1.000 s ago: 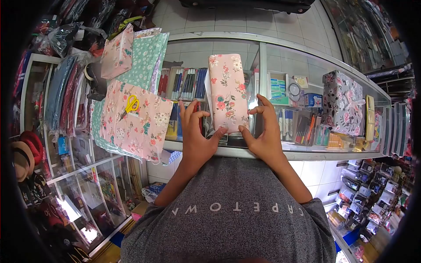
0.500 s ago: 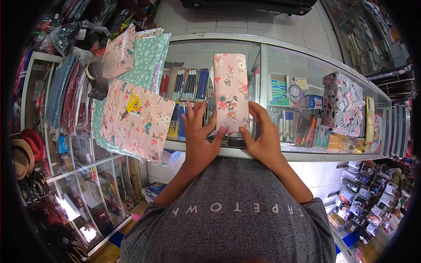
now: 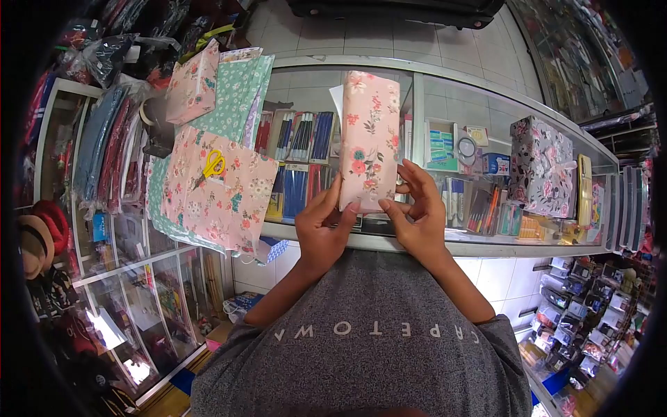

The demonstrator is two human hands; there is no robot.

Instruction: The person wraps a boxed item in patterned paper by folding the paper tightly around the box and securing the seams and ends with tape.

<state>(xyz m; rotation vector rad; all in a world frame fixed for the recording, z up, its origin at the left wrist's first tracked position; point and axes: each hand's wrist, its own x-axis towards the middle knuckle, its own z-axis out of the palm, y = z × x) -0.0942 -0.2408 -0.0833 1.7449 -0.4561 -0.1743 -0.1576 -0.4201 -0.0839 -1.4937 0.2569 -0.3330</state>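
Observation:
A long box wrapped in pink floral paper point(image 3: 372, 139) stretches away from me over the glass counter. My left hand point(image 3: 323, 224) grips its near left corner, thumb on top and fingers curled at the side. On the near right corner my right hand point(image 3: 419, 215) does the same, with thumb on the top face and fingers bent along the side. A white paper edge point(image 3: 337, 99) shows at the box's far left side. To the left, yellow-handled scissors point(image 3: 213, 164) lie on a sheet of pink floral wrapping paper point(image 3: 236, 201).
A smaller pink floral box point(image 3: 192, 87) rests on green floral paper point(image 3: 233, 87) at the left. A grey floral box with a ribbon point(image 3: 542, 167) stands on the right. Pens and stationery fill the glass counter point(image 3: 333, 61); a dark tape dispenser point(image 3: 155, 132) is beside the papers.
The far end of the wrapped box has lifted or shifted away and a little right. The left fingers, spread before, have closed in against the box's side; the right fingers have curled more.

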